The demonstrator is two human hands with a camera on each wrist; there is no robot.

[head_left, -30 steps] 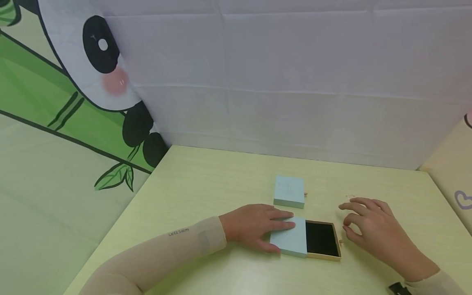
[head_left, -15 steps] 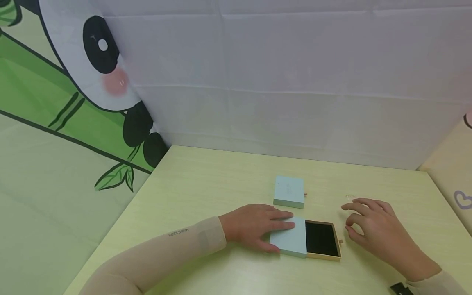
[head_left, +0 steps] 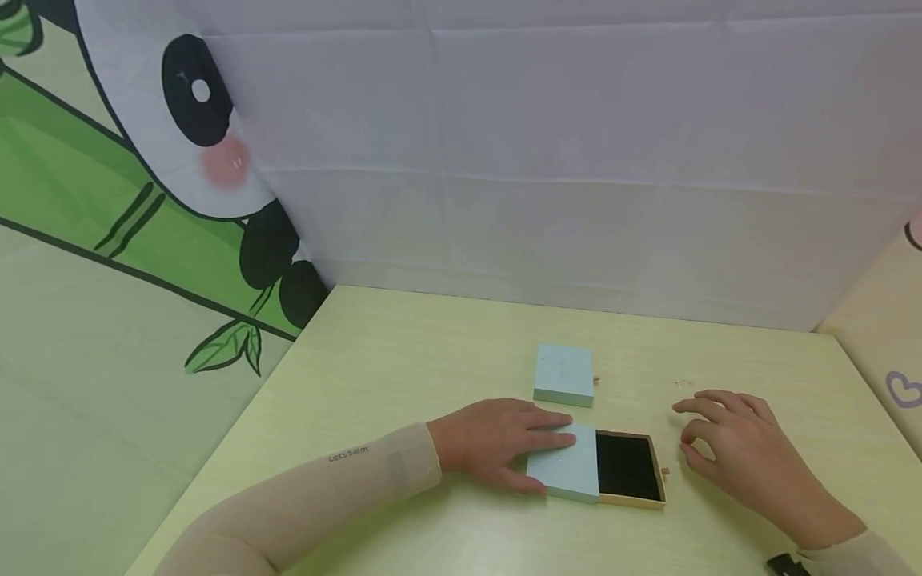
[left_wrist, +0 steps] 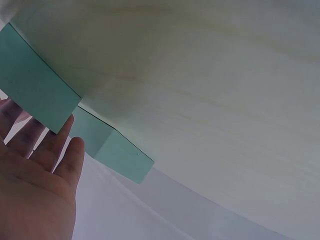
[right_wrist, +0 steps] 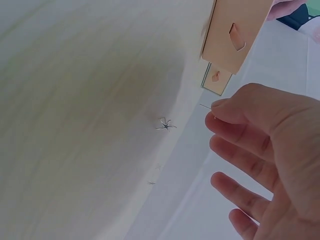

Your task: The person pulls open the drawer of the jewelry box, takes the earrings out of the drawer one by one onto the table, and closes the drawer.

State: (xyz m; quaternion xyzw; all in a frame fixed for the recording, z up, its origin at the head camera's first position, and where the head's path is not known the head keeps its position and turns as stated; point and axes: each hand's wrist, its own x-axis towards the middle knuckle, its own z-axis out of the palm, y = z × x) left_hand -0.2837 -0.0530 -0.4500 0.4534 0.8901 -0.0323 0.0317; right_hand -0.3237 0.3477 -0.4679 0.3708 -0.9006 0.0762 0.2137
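A light blue drawer box lies on the table, its tray slid out to the right and showing a black lining. Resting on the blue cover, my left hand has its fingers spread and the thumb by the front edge. To the right of the tray, my right hand pinches a thin metal pin between thumb and forefinger; the fingers hide the rest of it. In the right wrist view, a small star-shaped metal piece lies on the table below that hand.
A second light blue box, closed, with a small pull tab on its right side, lies behind the first. Tiny thin pieces lie on the table beyond my right hand. A pale cloth wall rises at the table's back edge.
My right hand has drifted slightly to the right and toward me, still pinching, so the tiny pieces behind it show more fully. The left hand and both boxes stay put.
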